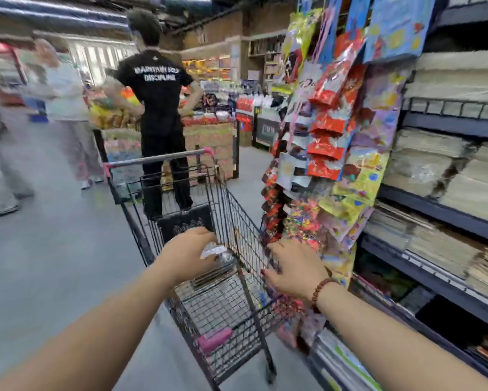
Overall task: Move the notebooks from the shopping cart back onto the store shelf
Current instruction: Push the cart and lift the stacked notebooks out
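Note:
A black wire shopping cart (237,210) with pink handle ends stands in the aisle beside the store shelf (434,198). My left hand (189,255) reaches down into the basket, and its fingers curl round a plastic-wrapped notebook pack (216,252) with a white label. More flat notebooks (209,280) lie under it on the basket floor. A black notebook (185,224) with a pale ornament stands upright at the basket's far end. My right hand (292,270), with a bead bracelet on the wrist, grips the top of the cart's right side wall.
Stacks of pale notebooks (440,244) fill the shelf levels on the right. A hanging strip of bright packets (330,142) juts between cart and shelf. A person in black (158,114) stands just beyond the cart, and other blurred people walk at the left.

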Motion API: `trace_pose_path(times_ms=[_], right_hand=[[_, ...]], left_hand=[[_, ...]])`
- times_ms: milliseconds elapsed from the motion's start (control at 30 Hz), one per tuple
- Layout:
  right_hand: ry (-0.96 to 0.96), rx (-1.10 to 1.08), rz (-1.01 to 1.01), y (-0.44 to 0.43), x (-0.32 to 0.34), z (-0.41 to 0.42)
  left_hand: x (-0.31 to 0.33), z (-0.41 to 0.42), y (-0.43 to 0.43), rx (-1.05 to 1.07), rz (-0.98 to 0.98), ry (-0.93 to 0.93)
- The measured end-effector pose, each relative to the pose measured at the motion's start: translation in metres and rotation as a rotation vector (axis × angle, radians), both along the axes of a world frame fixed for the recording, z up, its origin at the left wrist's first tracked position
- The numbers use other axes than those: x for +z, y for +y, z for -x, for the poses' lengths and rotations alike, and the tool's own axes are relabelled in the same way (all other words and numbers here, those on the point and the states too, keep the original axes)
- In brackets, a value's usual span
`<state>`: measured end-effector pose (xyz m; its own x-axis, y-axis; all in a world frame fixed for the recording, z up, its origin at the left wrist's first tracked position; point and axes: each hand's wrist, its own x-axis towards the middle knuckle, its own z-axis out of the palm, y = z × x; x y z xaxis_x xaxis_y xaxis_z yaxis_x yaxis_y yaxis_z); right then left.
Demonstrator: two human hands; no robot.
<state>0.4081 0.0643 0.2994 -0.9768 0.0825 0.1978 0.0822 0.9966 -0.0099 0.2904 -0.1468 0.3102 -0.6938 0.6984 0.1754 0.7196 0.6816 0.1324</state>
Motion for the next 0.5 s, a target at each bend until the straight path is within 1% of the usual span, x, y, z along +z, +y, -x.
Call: trace_pose_path(times_ms=[133,233,367,500], right_hand=[[-0.028,0.022,-0.019,-0.056,0.007,0.038],[-0.031,0.023,-0.014,-0.084,0.012,0.064],[-0.069,0.007,0.013,-0.106,0.01,0.094],[-0.083,0.014,0.027,-0.112,-0.001,0.13]], left_hand=[[-0.003,0.025,-0.062,0.042,-0.001,-0.014],[-0.006,0.04,-0.092,0.044,-0.024,-0.019],[-0.011,0.061,-0.114,0.062,-0.061,-0.042],[-0.016,0.089,-0.119,0.079,-0.075,-0.058]])
